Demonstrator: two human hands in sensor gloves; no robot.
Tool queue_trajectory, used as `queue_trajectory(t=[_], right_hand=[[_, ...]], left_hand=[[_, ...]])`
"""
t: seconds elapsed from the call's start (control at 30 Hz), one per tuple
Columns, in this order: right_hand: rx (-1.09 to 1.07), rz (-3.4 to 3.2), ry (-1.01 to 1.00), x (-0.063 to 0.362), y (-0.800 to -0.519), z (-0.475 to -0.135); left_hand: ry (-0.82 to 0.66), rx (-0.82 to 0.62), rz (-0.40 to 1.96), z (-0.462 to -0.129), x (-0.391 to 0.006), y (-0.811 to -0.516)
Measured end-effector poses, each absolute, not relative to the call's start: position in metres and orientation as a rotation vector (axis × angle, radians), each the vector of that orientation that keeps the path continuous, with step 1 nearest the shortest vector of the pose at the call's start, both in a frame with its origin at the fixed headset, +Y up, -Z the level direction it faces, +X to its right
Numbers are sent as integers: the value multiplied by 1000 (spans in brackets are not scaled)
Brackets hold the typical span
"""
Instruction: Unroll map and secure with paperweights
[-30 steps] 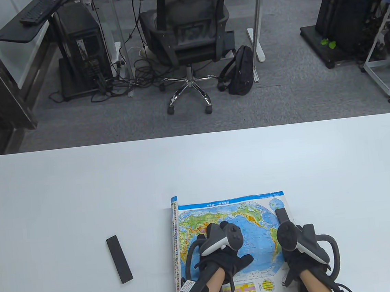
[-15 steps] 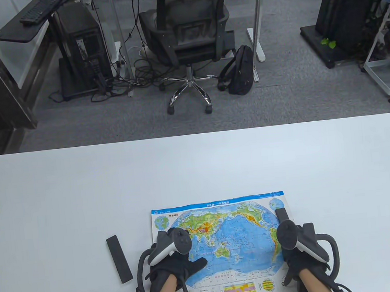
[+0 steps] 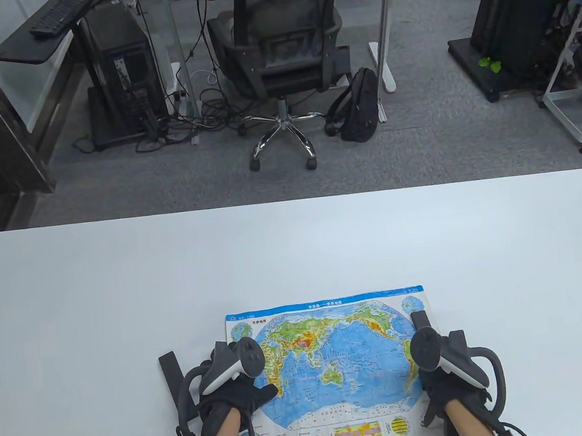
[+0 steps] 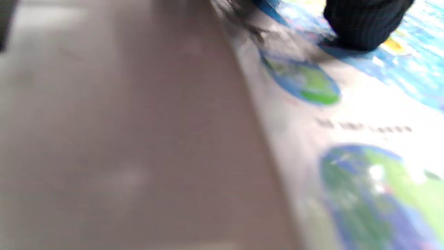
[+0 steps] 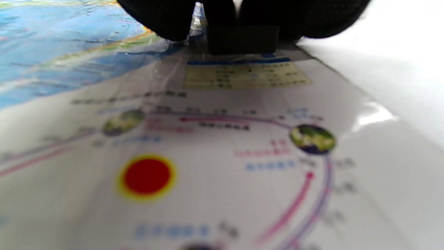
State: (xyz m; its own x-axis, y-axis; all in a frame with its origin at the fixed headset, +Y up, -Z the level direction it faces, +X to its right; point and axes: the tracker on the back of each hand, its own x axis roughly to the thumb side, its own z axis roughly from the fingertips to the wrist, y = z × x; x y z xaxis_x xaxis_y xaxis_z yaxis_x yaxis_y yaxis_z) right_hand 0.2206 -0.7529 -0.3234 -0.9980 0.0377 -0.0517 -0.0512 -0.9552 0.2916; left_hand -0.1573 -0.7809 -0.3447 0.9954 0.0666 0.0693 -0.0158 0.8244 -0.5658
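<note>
The world map (image 3: pixel 335 357) lies unrolled and flat at the table's near edge. My left hand (image 3: pixel 238 390) rests on its left edge, thumb spread onto the map. In the blurred left wrist view one gloved finger (image 4: pixel 364 24) presses the map (image 4: pixel 364 139). A black bar paperweight (image 3: pixel 167 366) lies on the table just left of that hand, partly hidden by it. My right hand (image 3: pixel 439 373) grips a second black paperweight (image 3: pixel 420 318) lying on the map's right edge. In the right wrist view my fingers (image 5: pixel 156 17) flank this bar (image 5: pixel 242 40).
The white table (image 3: pixel 294 248) stretches wide beyond and to both sides of the map. On the floor behind it stand an office chair (image 3: pixel 280 49), a black backpack (image 3: pixel 359 103) and computer towers.
My left hand swept left across the map and flattened the rolled left part. It now sits at the left edge beside the loose paperweight. My right hand stayed on its paperweight.
</note>
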Motion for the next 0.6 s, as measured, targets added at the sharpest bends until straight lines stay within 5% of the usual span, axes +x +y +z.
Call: queue_trajectory(t=[0.4,0.6], right_hand=[[-131,3035,703,217,-752,-324],[-77,3182,476,186,-740,-322]], left_hand=[[-102,-649,185,-351,-175,-776],[-112,-642,195,-353,-178,-776]])
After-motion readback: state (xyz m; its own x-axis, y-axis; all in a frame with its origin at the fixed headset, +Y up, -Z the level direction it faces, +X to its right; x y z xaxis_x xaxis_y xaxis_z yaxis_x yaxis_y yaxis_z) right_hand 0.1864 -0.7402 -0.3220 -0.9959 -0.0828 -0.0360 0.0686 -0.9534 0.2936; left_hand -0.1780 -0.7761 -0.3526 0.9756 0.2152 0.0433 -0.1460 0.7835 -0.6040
